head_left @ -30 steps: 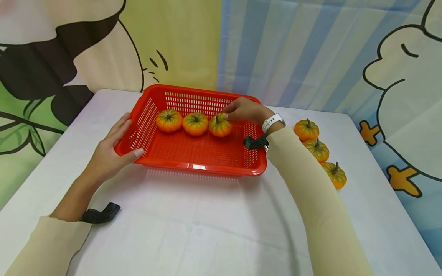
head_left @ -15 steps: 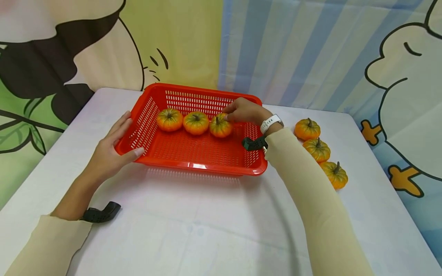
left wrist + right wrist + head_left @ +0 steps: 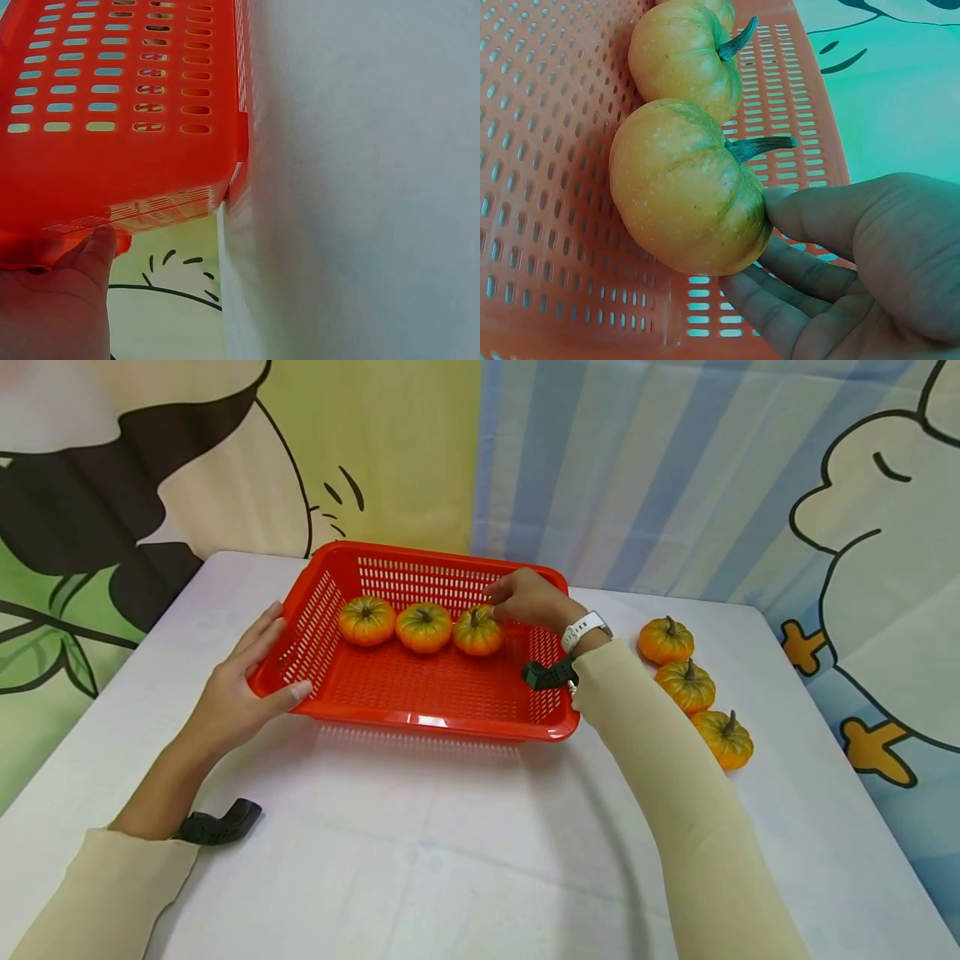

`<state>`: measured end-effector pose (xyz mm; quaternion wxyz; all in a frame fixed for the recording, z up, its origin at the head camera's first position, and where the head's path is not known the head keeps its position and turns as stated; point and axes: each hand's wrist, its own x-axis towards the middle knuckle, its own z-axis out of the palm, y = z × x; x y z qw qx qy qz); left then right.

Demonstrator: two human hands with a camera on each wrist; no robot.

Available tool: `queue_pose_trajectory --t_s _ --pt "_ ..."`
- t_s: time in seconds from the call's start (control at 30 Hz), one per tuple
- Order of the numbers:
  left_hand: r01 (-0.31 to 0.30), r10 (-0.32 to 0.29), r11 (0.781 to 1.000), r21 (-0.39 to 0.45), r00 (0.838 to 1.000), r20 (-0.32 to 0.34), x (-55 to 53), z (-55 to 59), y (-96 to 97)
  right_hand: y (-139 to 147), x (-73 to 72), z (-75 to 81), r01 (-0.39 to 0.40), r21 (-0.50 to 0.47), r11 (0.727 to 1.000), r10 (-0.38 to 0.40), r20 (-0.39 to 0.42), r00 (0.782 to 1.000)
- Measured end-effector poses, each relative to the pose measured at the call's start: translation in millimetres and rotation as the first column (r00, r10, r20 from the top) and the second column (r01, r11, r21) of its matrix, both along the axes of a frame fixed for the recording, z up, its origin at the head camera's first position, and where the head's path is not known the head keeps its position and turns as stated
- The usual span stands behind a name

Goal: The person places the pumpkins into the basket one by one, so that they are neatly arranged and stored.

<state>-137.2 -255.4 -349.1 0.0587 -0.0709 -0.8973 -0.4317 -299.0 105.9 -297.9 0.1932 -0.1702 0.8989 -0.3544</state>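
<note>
Orange and green, the pumpkin (image 3: 477, 635) sat between the thumb and curled fingers of the right hand (image 3: 532, 602), pinched on its right side, near the far edge of the red basket (image 3: 405, 685). Two other pumpkins (image 3: 423, 630) stood in its way on the left. At the basket's left end the left hand (image 3: 237, 695), fingers straight, touched the rim. Three more pumpkins (image 3: 686, 687) lined the right side of the table (image 3: 420, 860), partly behind the sleeve (image 3: 667, 785).

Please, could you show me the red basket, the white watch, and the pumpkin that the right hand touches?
Red basket (image 3: 375, 717), head view: front rim.
White watch (image 3: 582, 630), head view: band.
Touched pumpkin (image 3: 686, 187), right wrist view: side of body.
</note>
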Motion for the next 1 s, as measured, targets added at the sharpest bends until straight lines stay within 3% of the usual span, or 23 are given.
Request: queue_pose_trajectory --t_s 0.33,0.57,0.73,1.0 --pt "0.009 -0.009 1.000 0.003 1.000 -0.002 -0.7 -0.2 0.6 -1.2 0.6 -1.2 0.041 0.086 0.995 -0.039 -0.029 0.999" --pt "0.000 0.000 1.000 0.003 1.000 0.005 0.3 0.9 0.6 0.0 0.2 -0.8 0.027 0.002 1.000 -0.027 -0.024 0.999" --pt "-0.002 0.002 1.000 0.002 1.000 0.003 0.9 0.5 0.1 -1.1 1.2 -1.2 0.065 -0.056 0.996 -0.066 -0.013 0.998" --pt "0.003 -0.003 1.000 0.002 1.000 -0.002 1.1 0.6 0.6 -3.0 3.8 -2.4 0.166 -0.236 0.957 -0.164 0.031 0.986"
